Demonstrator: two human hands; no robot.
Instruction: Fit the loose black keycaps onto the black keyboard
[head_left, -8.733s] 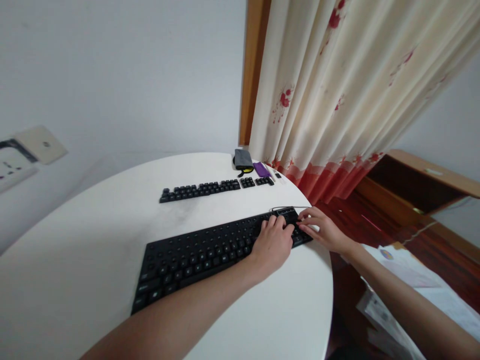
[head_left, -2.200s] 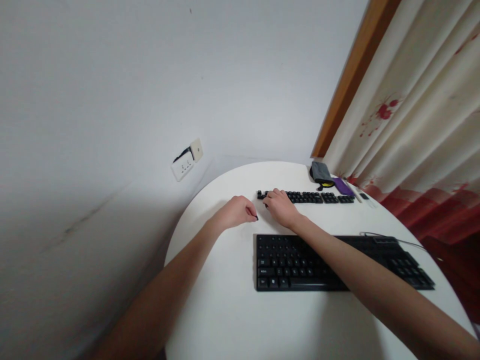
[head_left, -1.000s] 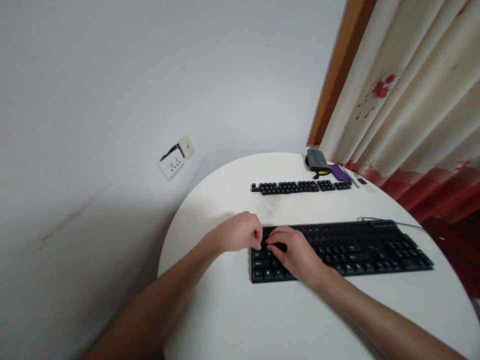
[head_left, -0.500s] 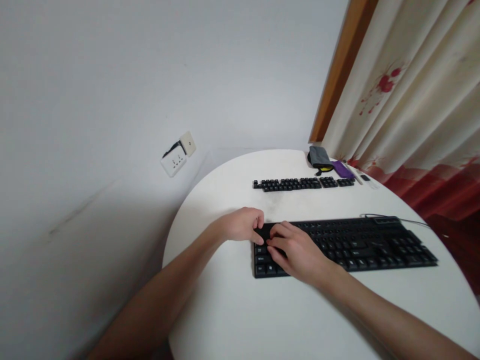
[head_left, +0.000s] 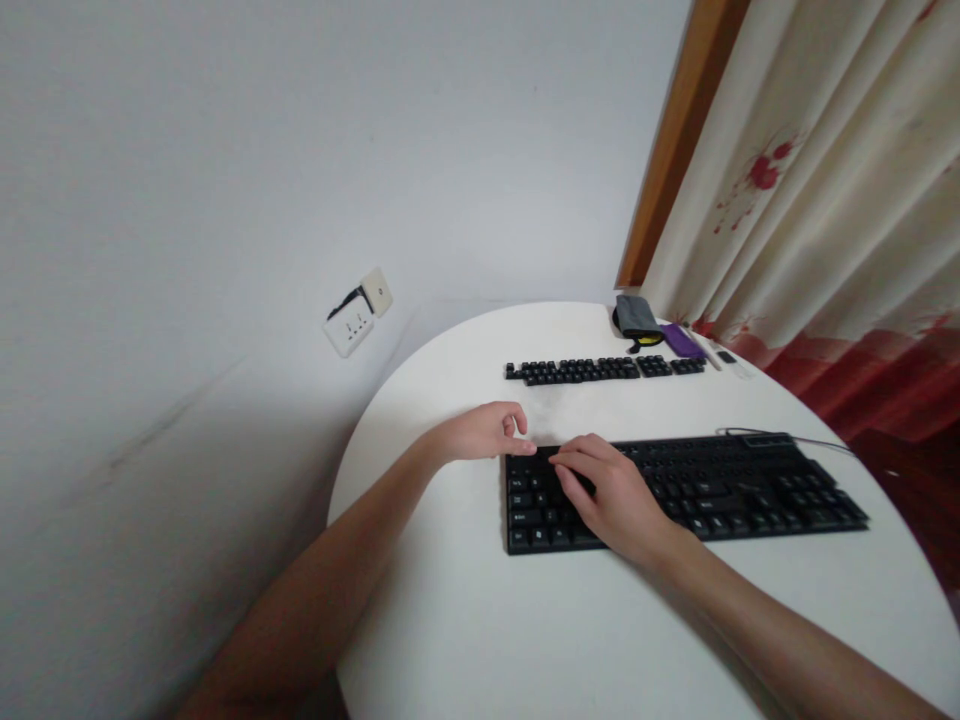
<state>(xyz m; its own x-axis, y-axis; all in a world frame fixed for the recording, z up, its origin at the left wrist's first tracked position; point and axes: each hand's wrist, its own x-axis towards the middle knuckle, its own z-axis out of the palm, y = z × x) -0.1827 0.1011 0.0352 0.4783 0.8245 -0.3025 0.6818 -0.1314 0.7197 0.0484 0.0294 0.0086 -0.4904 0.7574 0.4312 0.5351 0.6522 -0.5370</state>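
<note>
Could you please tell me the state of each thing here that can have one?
Keyboard, flat, far rows seemingly without caps
Key caps, loose, lined up in groups
Socket, nothing plugged in
Curtain, hanging in folds
Pouch, open or shut, cannot tell
Left hand, open, at keyboard's edge
Right hand, over keyboard, grip unclear

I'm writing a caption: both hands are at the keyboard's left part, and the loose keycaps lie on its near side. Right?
Only the side is wrong: the head view shows the loose keycaps on the far side of the keyboard.
</note>
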